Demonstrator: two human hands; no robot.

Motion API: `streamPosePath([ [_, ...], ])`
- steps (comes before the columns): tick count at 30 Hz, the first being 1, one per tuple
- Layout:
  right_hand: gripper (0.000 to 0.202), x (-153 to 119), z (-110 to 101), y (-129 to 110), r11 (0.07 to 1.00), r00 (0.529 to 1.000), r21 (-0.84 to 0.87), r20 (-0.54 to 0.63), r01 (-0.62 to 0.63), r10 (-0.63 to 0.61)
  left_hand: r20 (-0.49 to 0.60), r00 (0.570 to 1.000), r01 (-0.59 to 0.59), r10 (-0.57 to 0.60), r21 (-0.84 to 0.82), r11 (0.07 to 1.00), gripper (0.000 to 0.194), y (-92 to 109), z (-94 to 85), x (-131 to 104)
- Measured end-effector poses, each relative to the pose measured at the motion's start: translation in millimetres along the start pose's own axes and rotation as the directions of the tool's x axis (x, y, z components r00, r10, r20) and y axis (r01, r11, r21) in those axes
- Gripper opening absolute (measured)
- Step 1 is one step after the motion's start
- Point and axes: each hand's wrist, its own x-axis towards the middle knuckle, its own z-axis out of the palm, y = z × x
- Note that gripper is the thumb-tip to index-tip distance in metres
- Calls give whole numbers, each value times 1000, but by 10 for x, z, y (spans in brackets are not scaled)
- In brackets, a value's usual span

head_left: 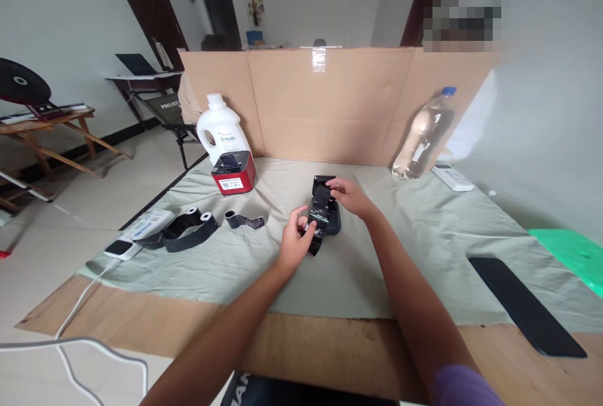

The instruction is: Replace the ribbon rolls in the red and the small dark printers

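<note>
In the middle of the cloth lies a small dark device [334,220] with a raised black flap [324,180] at its far end. A glossy black ribbon [319,219] lies across it and hangs over its near left side. My left hand [298,237] pinches this ribbon between thumb and fingers. My right hand [349,197] has its fingers curled at the device's far right side, against a dark block-like piece [322,196]. Its fingertips partly cover that piece, and the device's inside is mostly hidden.
Left are a short curled ribbon [245,221], black rolls [191,231], a white power strip [141,230] with cable, a red-and-black box [233,173] and a white jug [223,126]. Right are a clear bottle [424,136] and a phone [527,305]. Cardboard [325,110] stands behind.
</note>
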Motion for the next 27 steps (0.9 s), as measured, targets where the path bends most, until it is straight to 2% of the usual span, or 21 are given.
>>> streamPosePath([
  [5,27,51,41,275,991,996,-134,-85,28,-40,109,985,147,-132,-146,978,53,-66,106,-29],
  [11,27,33,149,366,967,994,-244,-55,75,-91,107,979,193,-175,-189,963,57,-108,96,-12],
  [16,31,35,148,403,889,994,-446,7,100,-108,105,967,251,-231,-264,931,58,-84,108,-17],
  [20,32,51,187,450,821,996,-565,20,82,-86,144,957,284,-250,-304,910,60,-85,138,-31],
  [24,32,84,254,528,824,992,-556,15,112,-125,159,959,273,-236,-279,921,57,-113,162,-47],
  [27,27,102,285,567,858,988,-505,-60,90,-139,168,960,259,-222,-243,935,56,-129,164,-50],
])
